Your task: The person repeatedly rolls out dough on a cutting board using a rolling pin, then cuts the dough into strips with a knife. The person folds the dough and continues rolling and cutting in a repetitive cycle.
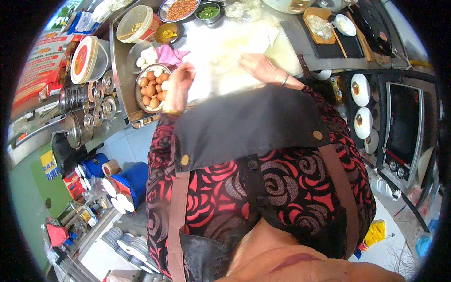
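Note:
My left hand (183, 79) hovers at the counter's left part, beside a patterned bowl (138, 100) of brown and white eggs (150, 90). Its fingers are blurred by glare, and no held thing shows. A crumpled pink cloth (172, 55) lies just beyond it. To the right, my right hand (259, 67), with a bracelet at the wrist, rests low over the pale work surface (225, 72), fingers bent downward. Strong glare hides whether anything is under those fingertips. Beyond that hand lies a flat whitish sheet (264, 40), its material unclear.
Along the back stand a plastic tub (132, 26), a small bowl of yellow liquid (168, 32), a plate of peanuts (179, 10) and a bowl of chopped greens (208, 12). Peeled eggs (147, 57) sit in a clear bowl. A wooden tray (319, 30) lies at right.

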`<state>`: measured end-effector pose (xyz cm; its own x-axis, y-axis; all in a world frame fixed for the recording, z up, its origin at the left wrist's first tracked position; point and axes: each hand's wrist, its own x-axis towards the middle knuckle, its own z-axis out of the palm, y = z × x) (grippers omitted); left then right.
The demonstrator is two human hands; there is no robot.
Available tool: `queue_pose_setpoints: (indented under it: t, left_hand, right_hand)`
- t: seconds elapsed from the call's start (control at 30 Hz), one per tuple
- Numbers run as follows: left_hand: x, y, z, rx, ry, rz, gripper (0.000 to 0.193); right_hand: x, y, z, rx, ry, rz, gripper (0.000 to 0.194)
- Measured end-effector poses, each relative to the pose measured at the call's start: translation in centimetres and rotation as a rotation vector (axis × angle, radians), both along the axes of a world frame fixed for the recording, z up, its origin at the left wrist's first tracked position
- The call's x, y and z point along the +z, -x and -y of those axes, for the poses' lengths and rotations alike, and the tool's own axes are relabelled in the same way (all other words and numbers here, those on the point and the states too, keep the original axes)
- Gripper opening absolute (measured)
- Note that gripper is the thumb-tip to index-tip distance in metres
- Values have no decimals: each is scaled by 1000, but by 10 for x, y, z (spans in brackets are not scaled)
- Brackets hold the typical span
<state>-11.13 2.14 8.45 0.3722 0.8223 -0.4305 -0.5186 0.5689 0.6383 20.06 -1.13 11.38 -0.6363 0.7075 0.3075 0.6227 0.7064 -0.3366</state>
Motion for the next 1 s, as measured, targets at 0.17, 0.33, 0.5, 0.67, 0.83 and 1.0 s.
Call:
queue_pose_setpoints:
  t: [0.17, 0.33, 0.5, 0.67, 0.83, 1.0]
  left_hand:
    - [7, 11, 58, 492, 202, -492, 16]
    - [47, 13, 130, 541, 102, -625, 14]
    - [53, 17, 171, 670, 112, -672, 21]
    - [50, 19, 199, 709, 127, -743, 25]
    - [48, 11, 208, 753, 157, -776, 24]
    - [48, 10, 192, 713, 139, -796, 20]
  right_hand:
    - [-76, -18, -2, -302, 311, -539, 36]
    - [-129, -92, -87, -769, 462, -217, 53]
    - [-136, -101, -133, -867, 367, 55, 70]
    - [-120, -30, -121, -616, 451, 299, 73]
    - [-94, 23, -61, -299, 448, 415, 70]
    - [-93, 49, -33, -243, 357, 555, 68]
